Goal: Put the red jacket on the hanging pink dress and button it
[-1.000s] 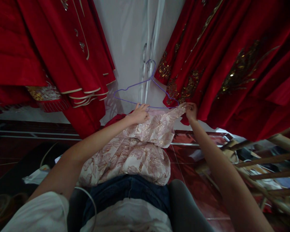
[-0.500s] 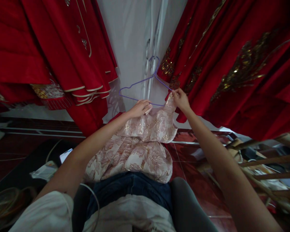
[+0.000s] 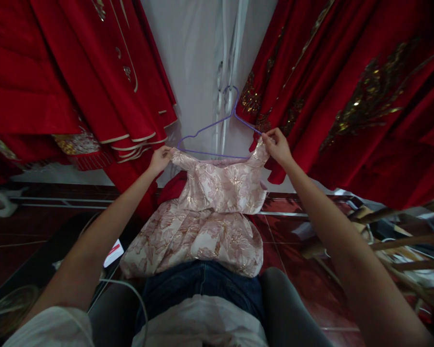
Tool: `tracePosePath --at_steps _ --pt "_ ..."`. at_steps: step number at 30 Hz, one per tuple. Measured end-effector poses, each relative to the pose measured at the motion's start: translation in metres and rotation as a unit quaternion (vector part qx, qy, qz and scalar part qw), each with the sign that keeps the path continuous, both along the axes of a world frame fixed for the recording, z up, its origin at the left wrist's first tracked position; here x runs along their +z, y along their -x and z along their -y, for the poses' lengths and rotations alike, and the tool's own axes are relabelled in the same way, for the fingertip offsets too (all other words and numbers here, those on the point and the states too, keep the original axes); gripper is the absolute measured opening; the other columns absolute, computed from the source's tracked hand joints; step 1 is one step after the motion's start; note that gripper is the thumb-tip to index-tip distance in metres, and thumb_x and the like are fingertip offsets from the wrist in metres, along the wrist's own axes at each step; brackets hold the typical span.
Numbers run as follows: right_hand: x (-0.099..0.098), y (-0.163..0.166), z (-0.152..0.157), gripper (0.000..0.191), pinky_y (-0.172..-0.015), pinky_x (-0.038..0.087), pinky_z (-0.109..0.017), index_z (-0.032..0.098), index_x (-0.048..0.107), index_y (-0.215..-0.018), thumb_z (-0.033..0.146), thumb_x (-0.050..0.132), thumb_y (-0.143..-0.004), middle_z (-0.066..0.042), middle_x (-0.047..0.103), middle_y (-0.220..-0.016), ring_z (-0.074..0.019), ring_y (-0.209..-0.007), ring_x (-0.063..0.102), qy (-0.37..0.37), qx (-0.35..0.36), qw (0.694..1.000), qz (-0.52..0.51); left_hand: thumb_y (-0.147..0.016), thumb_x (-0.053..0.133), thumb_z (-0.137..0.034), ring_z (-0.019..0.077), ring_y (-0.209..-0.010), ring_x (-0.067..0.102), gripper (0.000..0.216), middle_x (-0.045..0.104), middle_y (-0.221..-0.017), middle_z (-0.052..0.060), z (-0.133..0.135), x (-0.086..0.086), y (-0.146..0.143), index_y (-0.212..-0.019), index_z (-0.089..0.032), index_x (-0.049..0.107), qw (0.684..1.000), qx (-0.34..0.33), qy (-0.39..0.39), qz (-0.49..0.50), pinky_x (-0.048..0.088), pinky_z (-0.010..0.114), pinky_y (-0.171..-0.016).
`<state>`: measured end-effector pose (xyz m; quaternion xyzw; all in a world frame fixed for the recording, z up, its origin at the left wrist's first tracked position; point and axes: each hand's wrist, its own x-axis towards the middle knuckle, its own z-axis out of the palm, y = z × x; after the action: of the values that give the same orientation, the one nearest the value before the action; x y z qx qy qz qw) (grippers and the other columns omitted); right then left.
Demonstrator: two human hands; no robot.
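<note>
A pink and gold floral brocade dress (image 3: 217, 185) spreads out in front of me, its gathered skirt resting over my lap. My left hand (image 3: 162, 158) pinches the dress's left shoulder strap near the left end of a purple wire hanger (image 3: 213, 126). On the other side, my right hand (image 3: 277, 145) grips the right strap, close to the hanger's sloping arm. The hanger's hook points up toward a pale door, and its lower bar runs just behind the neckline. Whether the hook is caught on anything I cannot tell.
Red garments with gold trim hang on the left (image 3: 68, 86) and right (image 3: 347, 96). A wooden rack (image 3: 408, 246) with assorted items stands at lower right. To the left, a phone-like white and red item (image 3: 113, 253) lies on a dark surface beside a cable (image 3: 130, 285).
My left hand has moved left from the neckline to the strap end, and the dress's top is now stretched wide along the hanger. My right hand stays at its strap.
</note>
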<state>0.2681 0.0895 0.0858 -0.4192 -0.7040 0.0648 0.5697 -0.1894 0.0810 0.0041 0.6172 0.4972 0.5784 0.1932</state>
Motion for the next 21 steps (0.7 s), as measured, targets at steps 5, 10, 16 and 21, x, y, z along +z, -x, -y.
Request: tracePosePath --at_steps 5,10,16,21 --pt "0.006 0.001 0.006 0.034 -0.063 0.043 -0.031 0.022 0.052 -0.079 0.055 0.059 -0.080 0.000 0.051 -0.071 -0.0149 -0.064 0.048 -0.003 -0.001 1.000 0.003 -0.076 0.062 -0.054 0.0181 -0.079 0.064 0.038 0.069 -0.084 0.007 0.006 0.008 -0.011 -0.082 -0.017 0.060 0.999 -0.004 -0.045 -0.014 0.050 0.030 -0.075" --pt "0.013 0.000 0.014 0.031 -0.061 0.042 -0.029 0.022 0.053 -0.079 0.052 0.061 -0.080 0.001 0.050 -0.067 -0.0139 -0.062 0.047 0.016 -0.022 1.000 0.007 -0.074 0.061 -0.063 0.0193 -0.082 0.065 0.047 0.069 -0.088 0.008 0.013 0.007 -0.007 -0.084 -0.017 0.060 0.999 -0.027 -0.039 -0.019 0.050 0.031 -0.076" --pt "0.016 -0.001 0.018 0.034 -0.064 0.043 -0.029 0.021 0.052 -0.077 0.054 0.059 -0.080 0.001 0.051 -0.069 -0.0137 -0.065 0.048 0.003 -0.013 1.000 0.019 -0.074 0.061 -0.063 0.0193 -0.083 0.064 0.047 0.069 -0.088 0.008 0.016 0.006 -0.005 -0.086 -0.017 0.060 0.999 -0.029 -0.025 -0.011 0.050 0.031 -0.079" --pt "0.018 -0.001 0.020 0.038 -0.057 0.040 -0.029 0.022 0.052 -0.077 0.059 0.060 -0.078 0.001 0.050 -0.065 -0.0138 -0.059 0.046 0.012 -0.022 1.000 0.012 -0.073 0.064 -0.059 0.0183 -0.083 0.064 0.045 0.069 -0.088 0.008 0.017 0.014 -0.010 -0.085 -0.017 0.060 0.999 -0.037 -0.018 0.010 0.049 0.030 -0.079"
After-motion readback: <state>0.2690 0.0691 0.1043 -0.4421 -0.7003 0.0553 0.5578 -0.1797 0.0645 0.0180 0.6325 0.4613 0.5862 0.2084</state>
